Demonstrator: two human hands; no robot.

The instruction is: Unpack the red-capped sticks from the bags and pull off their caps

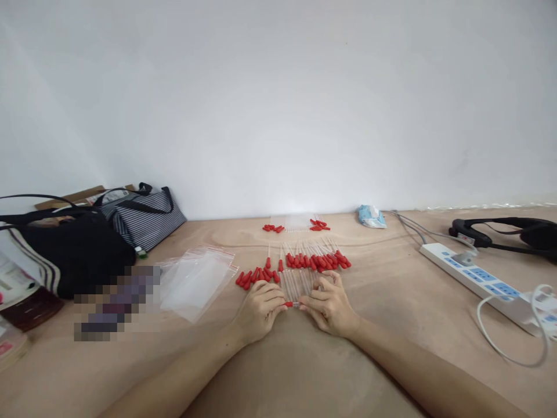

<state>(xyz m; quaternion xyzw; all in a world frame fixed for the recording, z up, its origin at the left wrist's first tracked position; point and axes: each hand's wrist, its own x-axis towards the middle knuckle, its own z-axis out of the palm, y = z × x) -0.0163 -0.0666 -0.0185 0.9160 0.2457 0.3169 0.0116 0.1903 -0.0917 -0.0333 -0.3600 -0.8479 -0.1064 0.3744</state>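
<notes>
Between the fingertips of my left hand (262, 307) is a red rubber bulb (289, 304), held sideways low over the table. My right hand (327, 305) pinches a clear glass dropper tube (296, 304) whose end meets the bulb; how far it sits inside I cannot tell. Just beyond my hands lies a row of bare glass tubes (296, 283). Loose red bulbs (255, 277) are heaped behind my left hand. Farther back, droppers with red bulbs fitted (319, 261) lie side by side, their tubes pointing to the wall.
More red bulbs (273, 228) lie near the wall beside a clear bag. Zip bags (195, 284) are stacked at left, near a black bag (96, 249) and striped bag (150, 217). Rightward are a tissue pack (372, 216), power strip (474, 278) with cables, and black headset (513, 222).
</notes>
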